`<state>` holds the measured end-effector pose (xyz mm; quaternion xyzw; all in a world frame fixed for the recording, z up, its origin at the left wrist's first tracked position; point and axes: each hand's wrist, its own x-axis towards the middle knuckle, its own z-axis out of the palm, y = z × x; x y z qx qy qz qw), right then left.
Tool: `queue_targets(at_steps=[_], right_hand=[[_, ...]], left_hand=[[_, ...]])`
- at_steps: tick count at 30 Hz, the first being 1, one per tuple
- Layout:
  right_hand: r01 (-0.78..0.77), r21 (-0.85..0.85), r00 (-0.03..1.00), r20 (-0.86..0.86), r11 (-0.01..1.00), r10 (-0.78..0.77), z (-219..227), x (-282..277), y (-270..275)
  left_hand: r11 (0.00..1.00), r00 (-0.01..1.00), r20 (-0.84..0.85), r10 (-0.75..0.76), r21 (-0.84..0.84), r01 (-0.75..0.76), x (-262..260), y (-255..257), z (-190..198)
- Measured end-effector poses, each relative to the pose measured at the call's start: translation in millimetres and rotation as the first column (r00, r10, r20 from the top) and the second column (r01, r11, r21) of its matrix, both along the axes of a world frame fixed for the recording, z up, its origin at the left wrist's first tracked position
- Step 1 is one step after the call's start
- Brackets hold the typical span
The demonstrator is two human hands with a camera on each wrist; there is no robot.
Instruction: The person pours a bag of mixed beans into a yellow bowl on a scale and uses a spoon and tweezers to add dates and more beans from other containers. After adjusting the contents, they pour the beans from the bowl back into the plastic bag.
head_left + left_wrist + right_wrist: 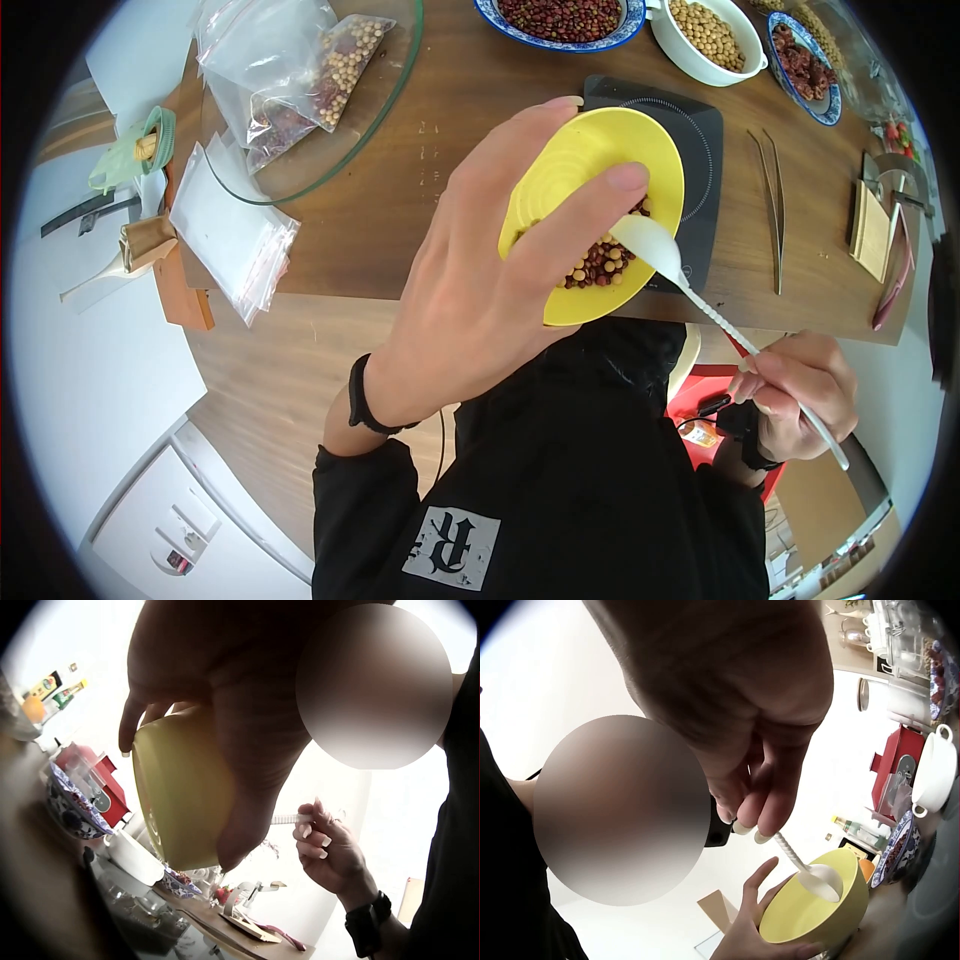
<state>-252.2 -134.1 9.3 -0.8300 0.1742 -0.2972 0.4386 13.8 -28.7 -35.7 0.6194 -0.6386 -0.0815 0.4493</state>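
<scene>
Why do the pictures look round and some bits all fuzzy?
Head view: a fisheye lens bends the table edges, dark corners. Left wrist view: the yellow bowl is soft, bright backlight behind. Right wrist view: the right hand looms blurry, the spoon clearer.

Head downward; wrists upward, close.

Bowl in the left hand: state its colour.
The bowl is yellow, held by the left hand; the head view shows it best.
</scene>
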Motion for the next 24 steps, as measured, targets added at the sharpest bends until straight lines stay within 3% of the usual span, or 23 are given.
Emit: queue_targets(at_steps=[3, 6, 24], right_hand=[[0.042, -0.012, 0.999, 0.008, 0.999, -0.042, -7.6, 5.2, 1.0], [0.139, 0.102, 0.986, 0.076, 0.985, -0.147, -15.5, 8.7, 4.3], [0.054, 0.328, 0.977, 0.177, 0.943, -0.117, -33.5, 1.4, -12.7]], left_hand=[[0.999, 0.999, 0.040, -0.018, 0.042, 0.017, 1.6, 0.3, 3.3], [0.998, 0.998, 0.049, -0.049, 0.045, 0.047, 2.7, 0.0, 2.1], [0.988, 0.992, 0.009, -0.125, 0.096, 0.123, 6.4, 0.9, 1.3]])
